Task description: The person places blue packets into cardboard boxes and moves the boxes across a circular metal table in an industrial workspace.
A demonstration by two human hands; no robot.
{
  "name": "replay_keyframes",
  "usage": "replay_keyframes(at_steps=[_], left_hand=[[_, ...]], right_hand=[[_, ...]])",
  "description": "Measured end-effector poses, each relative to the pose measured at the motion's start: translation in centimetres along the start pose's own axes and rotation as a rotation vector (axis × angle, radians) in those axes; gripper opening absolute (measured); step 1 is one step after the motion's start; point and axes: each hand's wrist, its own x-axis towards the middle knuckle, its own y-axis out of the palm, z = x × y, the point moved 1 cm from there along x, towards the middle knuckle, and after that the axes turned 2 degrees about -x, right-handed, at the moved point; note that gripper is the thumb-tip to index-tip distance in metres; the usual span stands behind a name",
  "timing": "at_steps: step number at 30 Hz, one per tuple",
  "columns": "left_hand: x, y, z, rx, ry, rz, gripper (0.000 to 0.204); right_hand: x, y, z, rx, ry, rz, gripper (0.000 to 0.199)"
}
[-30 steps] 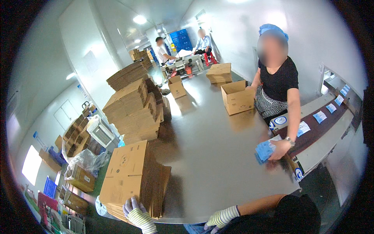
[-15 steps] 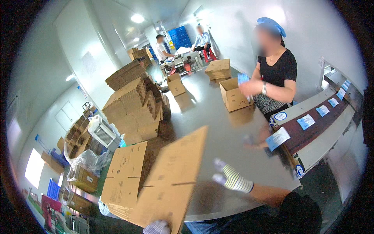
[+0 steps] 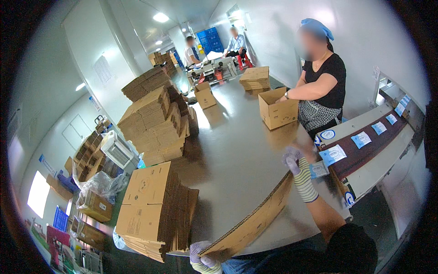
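A flattened cardboard carton is held on edge above the near side of the metal table, its corrugated edge upward. My left hand, in a striped knit glove, pinches its near left corner. At the carton's far right corner, my right hand in a matching glove has its fingers closed on the edge. Left of the carton stands a stack of flattened cartons. A blue and white packet lies by the right hand, at the conveyor's end.
Across the metal table, a co-worker reaches into an open carton. Packets ride on a dark conveyor belt at right. Taller carton piles line the left side; a smaller open carton and carton stack stand farther back.
The flattened carton has swung right and tipped from upright to edge-on. My right hand has moved right and forward onto its corner. The co-worker's hands have gone down into the open carton.
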Motion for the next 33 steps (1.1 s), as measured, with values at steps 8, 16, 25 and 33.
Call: replay_keyframes(at_steps=[8,16,25,33], left_hand=[[0.3,0.8,1.1,-0.171,-0.260,-0.142,0.032],[1.3,-1.6,1.8,-0.020,-0.503,-0.283,0.011],[1.3,-0.3,1.0,0.510,-0.248,0.327,0.029],[2.7,1.5,-4.2,0.727,0.033,0.630,0.048]], right_hand=[[-2.4,-0.3,-4.6,0.316,0.108,-0.001,0.063],[-3.8,5.1,4.5,-0.141,-0.092,0.417,0.079],[-4.2,8.5,3.1,-0.349,0.241,0.651,0.090],[-4.6,10.4,0.4,-0.583,0.201,0.645,0.092]])
